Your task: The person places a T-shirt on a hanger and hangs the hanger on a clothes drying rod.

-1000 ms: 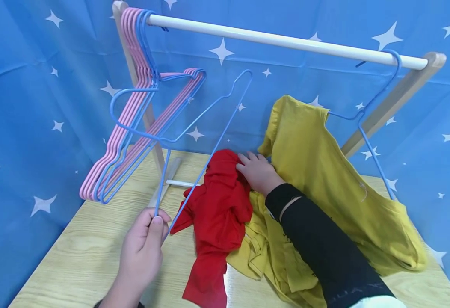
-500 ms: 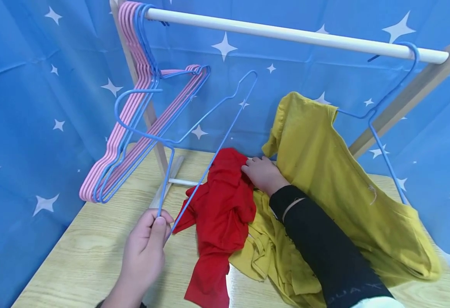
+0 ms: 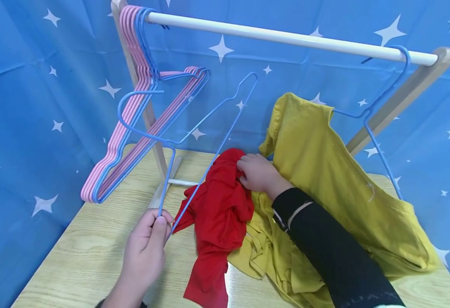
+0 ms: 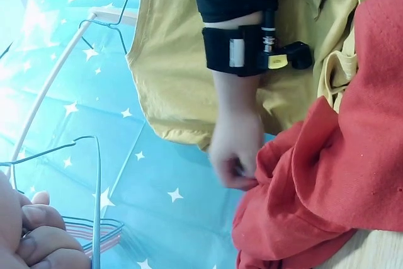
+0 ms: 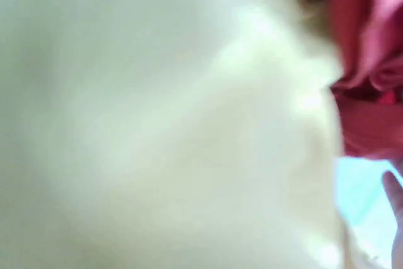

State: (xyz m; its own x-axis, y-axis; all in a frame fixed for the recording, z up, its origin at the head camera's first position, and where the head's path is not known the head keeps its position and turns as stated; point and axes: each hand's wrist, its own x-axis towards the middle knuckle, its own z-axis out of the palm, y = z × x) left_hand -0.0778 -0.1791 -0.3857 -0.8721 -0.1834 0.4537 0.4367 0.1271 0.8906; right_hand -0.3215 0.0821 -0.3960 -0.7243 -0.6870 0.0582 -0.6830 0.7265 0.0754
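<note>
My left hand [image 3: 146, 246] grips a blue wire hanger [image 3: 171, 141] by one lower corner, its hook pointing left. A crumpled red garment [image 3: 219, 214] lies on the table, and my right hand [image 3: 261, 173] pinches its upper right edge. In the left wrist view the right hand's fingers [image 4: 239, 177] are curled at a fold of the red cloth [image 4: 371, 137]. Beside the right arm, a yellow garment [image 3: 309, 141] hangs on another blue hanger [image 3: 383, 160]. The right wrist view is mostly blurred pale cloth, with red cloth [image 5: 371, 124] at its right side.
Several pink and blue hangers [image 3: 111, 160] hang at the left end of the white rail [image 3: 286, 36]. More yellow cloth [image 3: 267, 252] lies bunched on the wooden table [image 3: 78, 252], right of the red garment. A blue star-patterned curtain [image 3: 36, 107] stands behind.
My right hand has shifted slightly, its fingers curling onto the red cloth where they lay straighter before. The left hand keeps its hold on the hanger, nearly still.
</note>
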